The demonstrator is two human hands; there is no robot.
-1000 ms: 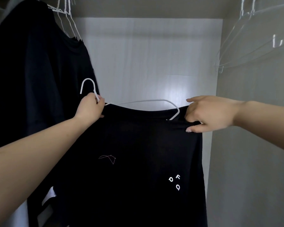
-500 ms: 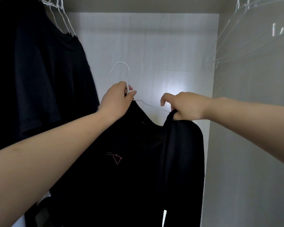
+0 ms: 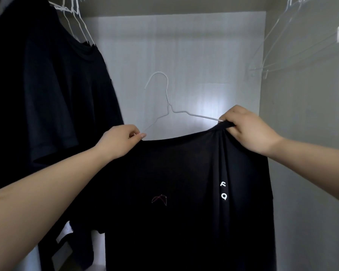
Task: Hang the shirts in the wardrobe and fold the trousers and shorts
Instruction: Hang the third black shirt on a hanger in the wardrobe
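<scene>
My left hand (image 3: pixel 118 140) pinches the black shirt (image 3: pixel 184 192) and the white hanger (image 3: pixel 167 106) wire at one shoulder, and my right hand (image 3: pixel 249 130) grips the other. The hanger runs crosswise between my fingers, hook up above them, so I judge the lift to the rail is next.

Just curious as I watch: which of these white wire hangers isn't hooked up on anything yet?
The white hanger inside the black shirt held by both hands, left hand and right hand. Its hook points up free; the others hang up high.
</scene>
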